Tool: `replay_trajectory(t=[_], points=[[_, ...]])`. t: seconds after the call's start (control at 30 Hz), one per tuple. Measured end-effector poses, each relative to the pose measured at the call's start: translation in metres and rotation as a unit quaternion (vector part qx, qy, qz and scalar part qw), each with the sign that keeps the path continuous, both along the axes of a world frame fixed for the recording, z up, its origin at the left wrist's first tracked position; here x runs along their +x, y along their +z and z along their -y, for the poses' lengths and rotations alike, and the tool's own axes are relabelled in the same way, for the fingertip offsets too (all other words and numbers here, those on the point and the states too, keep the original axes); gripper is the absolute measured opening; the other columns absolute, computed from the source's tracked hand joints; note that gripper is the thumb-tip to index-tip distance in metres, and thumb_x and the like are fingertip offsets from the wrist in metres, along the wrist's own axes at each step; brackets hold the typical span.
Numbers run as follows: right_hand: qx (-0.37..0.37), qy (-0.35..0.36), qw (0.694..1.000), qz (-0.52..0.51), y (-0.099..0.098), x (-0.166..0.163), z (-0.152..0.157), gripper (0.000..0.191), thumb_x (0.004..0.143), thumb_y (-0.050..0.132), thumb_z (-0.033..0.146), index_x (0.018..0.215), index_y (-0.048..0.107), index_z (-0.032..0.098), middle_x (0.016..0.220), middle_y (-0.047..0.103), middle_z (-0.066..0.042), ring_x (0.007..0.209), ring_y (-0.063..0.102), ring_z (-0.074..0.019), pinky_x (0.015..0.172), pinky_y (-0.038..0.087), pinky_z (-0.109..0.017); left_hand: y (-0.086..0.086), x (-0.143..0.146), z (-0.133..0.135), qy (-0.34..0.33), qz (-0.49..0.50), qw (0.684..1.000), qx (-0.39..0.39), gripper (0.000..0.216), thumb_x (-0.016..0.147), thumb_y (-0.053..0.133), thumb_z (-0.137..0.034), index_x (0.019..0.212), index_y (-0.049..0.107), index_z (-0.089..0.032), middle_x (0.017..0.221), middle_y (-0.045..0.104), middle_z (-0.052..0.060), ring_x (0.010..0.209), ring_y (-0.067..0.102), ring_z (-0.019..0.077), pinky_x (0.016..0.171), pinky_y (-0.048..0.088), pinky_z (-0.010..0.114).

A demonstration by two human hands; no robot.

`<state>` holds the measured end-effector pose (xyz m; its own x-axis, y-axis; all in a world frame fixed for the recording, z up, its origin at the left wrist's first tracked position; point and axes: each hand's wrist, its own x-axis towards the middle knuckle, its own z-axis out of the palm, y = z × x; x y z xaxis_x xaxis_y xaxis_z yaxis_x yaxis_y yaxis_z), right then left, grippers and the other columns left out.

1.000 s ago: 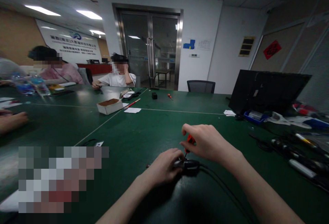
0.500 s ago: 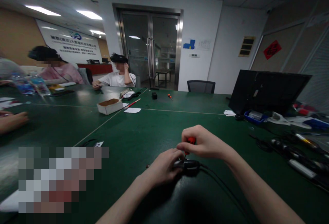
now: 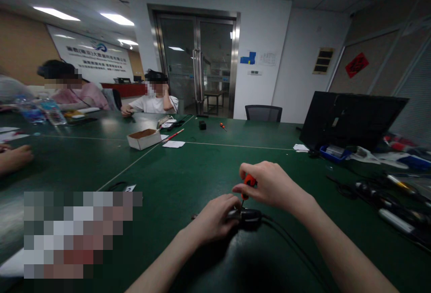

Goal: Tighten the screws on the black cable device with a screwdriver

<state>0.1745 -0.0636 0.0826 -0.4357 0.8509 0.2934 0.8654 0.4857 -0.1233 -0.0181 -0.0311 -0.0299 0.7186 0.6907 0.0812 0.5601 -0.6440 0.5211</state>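
Note:
My right hand [image 3: 266, 183] is closed round the red-orange handle of a small screwdriver [image 3: 249, 181]. The screwdriver stands nearly upright, its thin shaft pointing down at a corded tool [image 3: 251, 219]. That tool has a silver body, a black cable end and a brownish tip, somewhat like a soldering iron. From above, my left hand [image 3: 217, 216] grips its silver part, fingers wrapped over it and hiding much of it. Where the screwdriver's tip meets the tool, I cannot make out the contact. A black cable [image 3: 289, 237] trails from the tool toward the lower right.
A second screwdriver [image 3: 222, 126], a black block [image 3: 202, 125] and an open cardboard box [image 3: 144, 140] lie farther back on the green table [image 3: 202, 172]. Monitor [image 3: 350, 120] and several corded tools [image 3: 397, 221] occupy the right. Another person's hand [image 3: 15, 158] rests at left; people sit beyond.
My right hand has turned slightly and shifted a little, and more of the screwdriver's handle and shaft shows. My left hand and the corded tool stay in place.

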Motion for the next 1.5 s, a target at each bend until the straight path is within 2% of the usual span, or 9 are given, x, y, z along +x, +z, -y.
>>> replay_trajectory(t=[0.13, 0.3, 0.43, 0.6, 0.7, 0.83, 1.1, 1.23, 1.5], points=[[-0.017, 0.022, 0.999, -0.018, 0.000, 0.001, -0.001, 0.015, 0.090, 0.072, 0.032, 0.094, 0.061, 0.022, 0.082, 0.070, -0.001, 0.073, 0.062, -0.0169, 0.062, 0.032, -0.026, 0.002, 0.000, 0.000, -0.002, 0.001, 1.000, -0.001, 0.026, 0.080, 0.062, -0.014, 0.104, 0.057, -0.022, 0.114, 0.066, 0.006, 0.103, 0.060, 0.0230, 0.090, 0.047, 0.032], [-0.018, 0.043, 0.998, -0.029, 0.001, 0.004, -0.001, 0.020, 0.085, 0.072, 0.017, 0.100, 0.059, 0.022, 0.094, 0.068, -0.002, 0.080, 0.061, -0.0162, 0.066, 0.035, -0.026, 0.006, 0.001, 0.003, 0.005, -0.002, 1.000, 0.005, 0.022, 0.080, 0.060, -0.014, 0.099, 0.056, -0.022, 0.106, 0.066, 0.004, 0.098, 0.061, 0.0228, 0.085, 0.047, 0.031], [-0.037, 0.117, 0.990, -0.075, 0.000, 0.007, 0.000, 0.022, 0.081, 0.065, 0.004, 0.095, 0.058, 0.020, 0.093, 0.063, 0.000, 0.078, 0.056, -0.0131, 0.067, 0.038, -0.025, 0.003, 0.000, 0.002, -0.001, 0.014, 1.000, 0.007, 0.024, 0.078, 0.062, -0.014, 0.101, 0.057, -0.020, 0.106, 0.066, 0.006, 0.099, 0.061, 0.0244, 0.087, 0.047, 0.033], [-0.159, 0.231, 0.942, -0.186, -0.002, 0.004, -0.004, 0.017, 0.089, 0.068, 0.022, 0.079, 0.055, 0.019, 0.076, 0.058, 0.003, 0.069, 0.053, -0.0110, 0.064, 0.040, -0.022, -0.003, -0.001, 0.000, -0.005, 0.031, 1.000, -0.001, 0.025, 0.081, 0.062, -0.016, 0.106, 0.060, -0.021, 0.113, 0.066, 0.007, 0.104, 0.062, 0.0266, 0.090, 0.047, 0.035], [-0.168, 0.178, 0.947, -0.208, -0.005, -0.002, -0.007, 0.015, 0.100, 0.056, 0.026, 0.086, 0.056, 0.020, 0.071, 0.058, 0.004, 0.062, 0.053, -0.0105, 0.060, 0.038, -0.022, -0.002, 0.000, 0.000, -0.003, 0.018, 1.000, 0.000, 0.024, 0.081, 0.062, -0.015, 0.104, 0.058, -0.021, 0.114, 0.065, 0.006, 0.104, 0.061, 0.0258, 0.089, 0.047, 0.034], [-0.059, 0.075, 0.986, -0.135, -0.006, -0.005, -0.006, 0.007, 0.101, 0.050, 0.022, 0.098, 0.055, 0.021, 0.079, 0.064, 0.002, 0.066, 0.056, -0.0123, 0.063, 0.036, -0.024, 0.001, 0.001, 0.001, 0.004, -0.004, 1.000, 0.002, 0.022, 0.081, 0.064, -0.013, 0.099, 0.056, -0.021, 0.108, 0.065, 0.005, 0.099, 0.061, 0.0235, 0.087, 0.046, 0.032], [0.016, 0.004, 1.000, 0.025, -0.001, -0.002, -0.002, 0.025, 0.093, 0.069, 0.045, 0.092, 0.059, 0.021, 0.077, 0.069, -0.003, 0.068, 0.061, -0.0184, 0.058, 0.023, -0.027, 0.004, 0.001, 0.002, 0.000, -0.003, 1.000, 0.001, 0.023, 0.082, 0.063, -0.014, 0.103, 0.058, -0.020, 0.114, 0.065, 0.006, 0.104, 0.060, 0.0238, 0.091, 0.047, 0.033], [-0.006, 0.016, 1.000, 0.002, 0.000, 0.001, -0.003, 0.016, 0.090, 0.070, 0.030, 0.097, 0.058, 0.021, 0.085, 0.070, -0.003, 0.074, 0.062, -0.0183, 0.061, 0.028, -0.027, 0.005, 0.001, 0.003, 0.010, -0.009, 1.000, 0.002, 0.023, 0.081, 0.061, -0.014, 0.102, 0.057, -0.022, 0.110, 0.066, 0.005, 0.100, 0.060, 0.0229, 0.089, 0.047, 0.032], [-0.096, 0.140, 0.983, -0.070, 0.006, 0.014, 0.005, 0.020, 0.085, 0.064, 0.007, 0.097, 0.057, 0.022, 0.099, 0.062, 0.000, 0.082, 0.055, -0.0136, 0.069, 0.038, -0.026, 0.000, 0.000, 0.000, -0.005, 0.010, 1.000, 0.008, 0.027, 0.081, 0.063, -0.015, 0.107, 0.058, -0.021, 0.113, 0.066, 0.006, 0.104, 0.061, 0.0243, 0.092, 0.047, 0.033]])
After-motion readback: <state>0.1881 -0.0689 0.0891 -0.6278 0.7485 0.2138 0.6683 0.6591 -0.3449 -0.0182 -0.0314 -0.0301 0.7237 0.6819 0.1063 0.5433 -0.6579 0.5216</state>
